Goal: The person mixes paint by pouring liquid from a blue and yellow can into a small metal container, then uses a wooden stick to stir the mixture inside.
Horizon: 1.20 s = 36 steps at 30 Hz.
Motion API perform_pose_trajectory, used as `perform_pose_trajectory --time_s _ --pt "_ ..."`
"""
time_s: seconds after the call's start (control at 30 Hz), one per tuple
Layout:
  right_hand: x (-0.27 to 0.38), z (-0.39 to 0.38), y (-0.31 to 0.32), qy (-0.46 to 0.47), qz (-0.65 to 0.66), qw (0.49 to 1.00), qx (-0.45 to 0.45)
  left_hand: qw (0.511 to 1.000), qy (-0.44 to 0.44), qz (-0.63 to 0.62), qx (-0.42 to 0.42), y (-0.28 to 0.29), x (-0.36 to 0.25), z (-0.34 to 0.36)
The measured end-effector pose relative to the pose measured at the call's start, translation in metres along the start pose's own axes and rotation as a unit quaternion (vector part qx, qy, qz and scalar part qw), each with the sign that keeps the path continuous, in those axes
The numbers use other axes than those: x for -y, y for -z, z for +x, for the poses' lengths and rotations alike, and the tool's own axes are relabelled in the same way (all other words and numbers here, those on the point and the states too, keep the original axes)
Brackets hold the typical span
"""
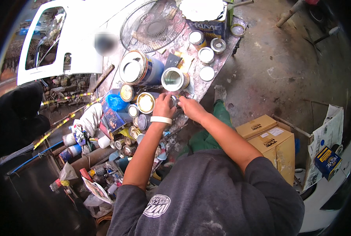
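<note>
My left hand (163,105), with a white band at the wrist, and my right hand (190,107) meet over a small metal can (174,100) on a paint-stained bench (207,84). Both hands grip the small can from either side; most of it is hidden by my fingers. Just beyond them stands an open silver tin (173,78). A yellow-lidded tin (146,102) sits left of my left hand.
A large blue tin (138,69) lies tilted behind. Several small cans and lids crowd the bench. A fan grille (154,24) and a white car door (61,35) lie at the back. Cardboard boxes (271,141) stand at right on the concrete floor.
</note>
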State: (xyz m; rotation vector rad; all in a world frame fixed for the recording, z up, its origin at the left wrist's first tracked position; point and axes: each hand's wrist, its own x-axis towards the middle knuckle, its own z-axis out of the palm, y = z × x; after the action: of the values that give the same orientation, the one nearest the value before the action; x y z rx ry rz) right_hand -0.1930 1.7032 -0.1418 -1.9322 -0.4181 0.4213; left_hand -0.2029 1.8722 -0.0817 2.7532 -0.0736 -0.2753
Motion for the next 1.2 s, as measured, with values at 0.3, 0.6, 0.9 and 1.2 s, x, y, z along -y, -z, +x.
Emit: perform_pose_trajectory --time_s 0.3,0.6,0.9,1.2 --pt "0.000 0.002 0.006 0.022 -0.021 1.000 -0.002 0.998 -0.052 0.007 0.026 0.004 0.003 0.006" --pt "0.003 -0.019 0.015 -0.168 0.092 0.980 -0.049 0.998 -0.006 0.043 -0.038 0.011 -0.007 0.002" --pt "0.028 -0.008 0.024 -0.246 0.238 0.939 0.030 0.985 0.111 0.113 0.072 0.014 -0.013 0.007" --pt "0.039 -0.001 0.016 -0.238 0.207 0.947 0.058 0.998 0.005 0.048 0.034 0.015 -0.003 -0.004"
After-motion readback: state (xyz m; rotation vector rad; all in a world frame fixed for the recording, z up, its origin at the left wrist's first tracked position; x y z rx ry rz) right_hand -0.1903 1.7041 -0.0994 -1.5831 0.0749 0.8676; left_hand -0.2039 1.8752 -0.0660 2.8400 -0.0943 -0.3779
